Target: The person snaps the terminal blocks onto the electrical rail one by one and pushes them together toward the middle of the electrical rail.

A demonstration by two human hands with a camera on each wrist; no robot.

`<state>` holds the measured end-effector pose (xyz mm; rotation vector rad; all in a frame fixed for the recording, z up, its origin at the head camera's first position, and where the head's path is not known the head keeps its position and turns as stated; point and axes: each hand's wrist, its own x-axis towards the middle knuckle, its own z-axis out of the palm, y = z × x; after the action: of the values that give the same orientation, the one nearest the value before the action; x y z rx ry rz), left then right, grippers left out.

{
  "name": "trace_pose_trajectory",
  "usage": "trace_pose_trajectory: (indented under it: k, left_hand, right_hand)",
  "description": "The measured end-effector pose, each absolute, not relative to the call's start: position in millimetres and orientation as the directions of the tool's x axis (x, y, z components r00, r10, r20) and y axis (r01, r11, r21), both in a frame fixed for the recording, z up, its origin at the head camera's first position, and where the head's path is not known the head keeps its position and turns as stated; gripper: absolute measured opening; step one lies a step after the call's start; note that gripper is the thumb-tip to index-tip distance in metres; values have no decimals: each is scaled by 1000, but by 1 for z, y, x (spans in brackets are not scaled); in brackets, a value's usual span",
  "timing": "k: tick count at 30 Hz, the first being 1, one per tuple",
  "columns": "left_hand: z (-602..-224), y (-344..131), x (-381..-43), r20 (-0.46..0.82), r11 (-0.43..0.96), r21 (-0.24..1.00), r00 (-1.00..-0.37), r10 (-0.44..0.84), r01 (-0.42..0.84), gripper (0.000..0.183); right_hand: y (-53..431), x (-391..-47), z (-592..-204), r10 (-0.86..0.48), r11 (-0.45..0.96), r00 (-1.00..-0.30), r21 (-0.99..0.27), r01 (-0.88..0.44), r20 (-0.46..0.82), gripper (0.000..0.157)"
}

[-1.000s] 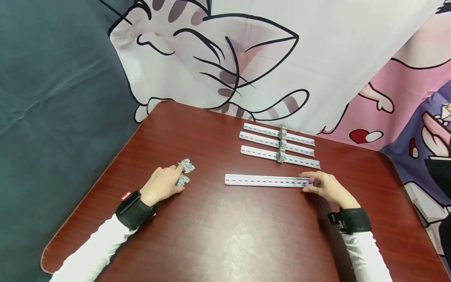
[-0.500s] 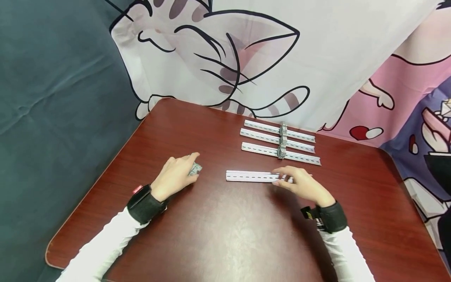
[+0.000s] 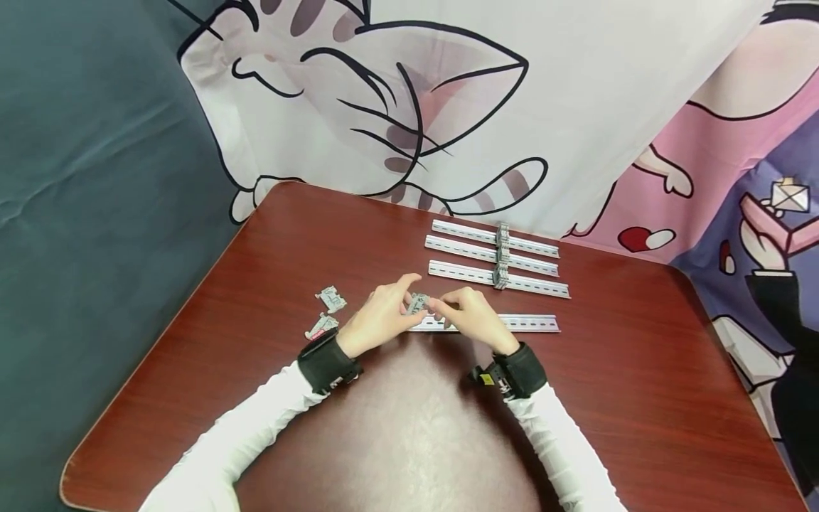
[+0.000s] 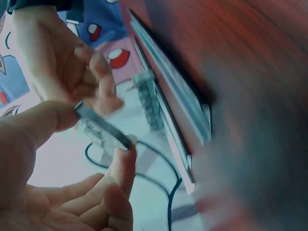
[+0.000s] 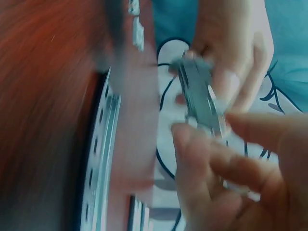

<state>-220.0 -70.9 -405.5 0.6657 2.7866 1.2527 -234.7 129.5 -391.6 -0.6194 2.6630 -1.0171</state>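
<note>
My left hand (image 3: pixel 377 318) pinches a grey DIN-rail terminal block (image 3: pixel 418 304) between thumb and fingertip, above the near slotted metal rail (image 3: pixel 527 323). In the left wrist view, the block (image 4: pixel 103 127) is seen edge-on between thumb and finger. My right hand (image 3: pixel 472 320) meets it from the right, its fingertips right at the block's edge. Blur in the right wrist view leaves me unable to tell whether the right fingers grip the block (image 5: pixel 199 94). Both hands cover part of the near rail's left half.
Two loose terminal blocks lie left, an upper block (image 3: pixel 331 299) and a lower block (image 3: pixel 322 326) partly behind the left wrist strap. Behind the near rail lie three parallel rails (image 3: pixel 456 270), crossed by a row of grey terminal blocks (image 3: pixel 502 274). A printed cloth (image 3: pixel 307 128) hangs behind the table.
My left hand has moved right from the loose blocks, carrying a terminal block. My right hand has moved left along the near rail, off its right end, to meet the left.
</note>
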Motion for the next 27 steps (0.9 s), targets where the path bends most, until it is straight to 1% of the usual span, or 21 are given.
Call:
trace_pose_trajectory:
  k: [4, 6, 9, 12, 14, 17, 19, 21, 25, 27]
  left_hand:
    - [-413, -61, -223, 161, 564, 744, -916, 368, 358, 57]
    - [-414, -57, -224, 159, 568, 745, -920, 358, 350, 57]
    - [-416, -55, -224, 148, 579, 739, -922, 358, 343, 58]
    - [-416, -57, -220, 136, 619, 702, -920, 367, 351, 60]
    - [-417, -62, -215, 152, 679, 623, -912, 382, 388, 60]
    - [-419, -70, -206, 178, 773, 442, -889, 421, 455, 48]
    - [-420, -74, -201, 183, 801, 331, -866, 465, 499, 41]
    - [-421, -76, -196, 167, 805, 255, -844, 509, 536, 35]
    - [-426, -76, -190, 141, 801, 135, -812, 567, 583, 45]
    - [-428, -76, -188, 137, 801, 90, -804, 579, 592, 47]
  right_hand:
    - [123, -236, -399, -347, 649, -932, -744, -159, -103, 40]
    - [121, -236, -400, -311, 631, -944, -767, -116, -113, 37]
    - [117, -237, -400, -278, 631, -954, -771, -91, -115, 32]
    - [114, -239, -399, -272, 675, -956, -730, -110, -108, 29]
    - [112, -240, -400, -287, 727, -952, -672, -143, -107, 29]
    - [108, -240, -401, -312, 791, -943, -582, -191, -114, 27]
    - [105, -240, -401, -325, 815, -938, -538, -213, -121, 25]
    - [101, -239, -402, -325, 829, -937, -516, -218, -126, 23]
    - [93, -239, -404, -304, 856, -944, -471, -212, -126, 21]
    - [90, -239, -406, -288, 871, -949, -447, -205, -127, 20]
